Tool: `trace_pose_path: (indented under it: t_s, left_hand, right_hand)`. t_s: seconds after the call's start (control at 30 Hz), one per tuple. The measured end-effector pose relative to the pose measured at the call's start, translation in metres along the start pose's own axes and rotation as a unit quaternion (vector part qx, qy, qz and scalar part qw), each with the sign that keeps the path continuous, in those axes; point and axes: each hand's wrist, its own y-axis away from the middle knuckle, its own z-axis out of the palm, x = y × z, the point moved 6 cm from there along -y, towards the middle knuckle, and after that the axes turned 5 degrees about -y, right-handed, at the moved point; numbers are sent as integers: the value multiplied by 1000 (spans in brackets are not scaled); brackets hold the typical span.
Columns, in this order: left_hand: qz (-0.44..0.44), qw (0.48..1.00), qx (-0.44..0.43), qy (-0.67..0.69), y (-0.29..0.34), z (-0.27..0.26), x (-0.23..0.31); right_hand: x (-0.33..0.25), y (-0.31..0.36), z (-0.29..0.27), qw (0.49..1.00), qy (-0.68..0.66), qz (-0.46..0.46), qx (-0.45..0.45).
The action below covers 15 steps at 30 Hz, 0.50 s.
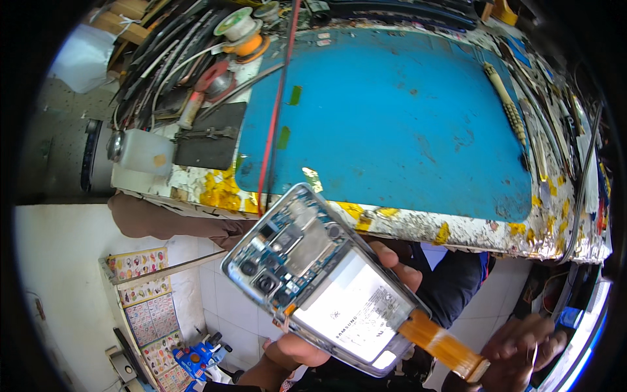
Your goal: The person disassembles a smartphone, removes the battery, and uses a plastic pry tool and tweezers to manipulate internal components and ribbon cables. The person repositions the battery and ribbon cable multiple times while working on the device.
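My left hand [302, 349] is wrapped round an opened smartphone [307, 245], thumb on its near left edge and fingertips on the far right edge. The back cover is off, so the circuit board, the camera modules [264, 282] and a white battery [358, 307] show. From the phone's lower right end a wide orange flex cable [443, 346] sticks out. Right of the cable is my right hand [522, 346], slightly blurred, fingers curled together around a thin pale sliver I cannot make out. The phone is tilted, held in front of the bench edge.
A blue work mat [392, 124] covers the bench; red and black wires [269, 144] hang across its left side. Left stand wire spools [234, 26], a translucent bottle [147, 151] and a dark block [212, 140]. A beige-handled tool [503, 98] lies right. Below sits a blue toy [199, 358].
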Motion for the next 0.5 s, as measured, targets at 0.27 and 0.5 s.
trace_pose_path:
  t_s: [0.27, 0.5]
  left_hand:
    - [133, 978, -61, -148, -47, 4, 38]
    - [200, 932, -90, -289, -52, 21, 37]
  right_hand:
    - [-19, -16, 22, 990, -46, -28, -133]
    - [9, -32, 55, 980, -21, -48, -194]
